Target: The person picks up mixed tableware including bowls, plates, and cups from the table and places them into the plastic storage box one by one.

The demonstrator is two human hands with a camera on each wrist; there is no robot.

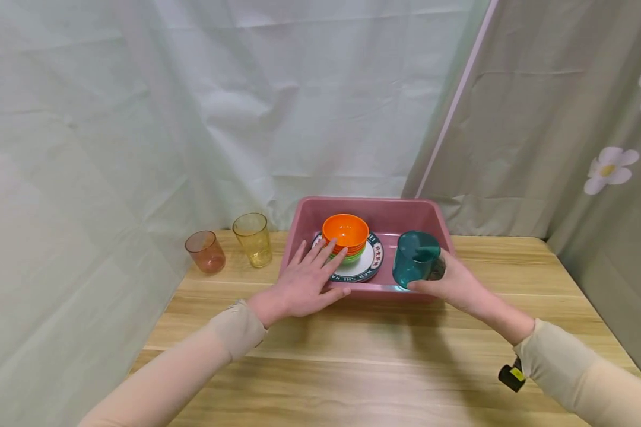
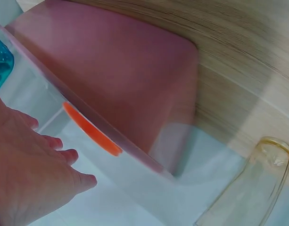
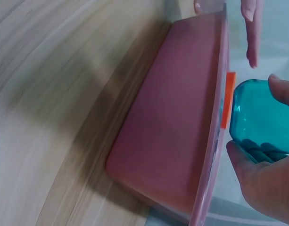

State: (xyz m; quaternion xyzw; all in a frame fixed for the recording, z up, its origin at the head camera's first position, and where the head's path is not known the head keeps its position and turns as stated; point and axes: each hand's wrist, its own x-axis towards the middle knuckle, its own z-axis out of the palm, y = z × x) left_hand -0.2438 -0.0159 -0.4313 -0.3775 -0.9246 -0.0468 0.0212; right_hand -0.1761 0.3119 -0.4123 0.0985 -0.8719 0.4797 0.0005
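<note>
My right hand [image 1: 459, 286] grips a teal see-through cup [image 1: 410, 264] by its side, thumb and fingers around it. In the right wrist view the cup [image 3: 260, 115] is held above the rim of a pink plastic basin [image 1: 400, 209]. My left hand [image 1: 305, 289] spreads its fingers over the basin's front left, holding nothing. Just beyond those fingers, orange bowls [image 1: 345, 230] are stacked on a green bowl [image 1: 356, 257]. Under them, inside the basin, lie white plates with a dark patterned rim [image 1: 375, 264]. Most of the plates' left side is hidden by my left hand.
Left of the basin stand a yellow see-through glass [image 1: 256, 243] and a shorter reddish see-through cup [image 1: 207, 254]. All of it is on a wooden table [image 1: 384, 367]. A pale curtain [image 1: 320, 118] hangs close behind the basin and along both sides.
</note>
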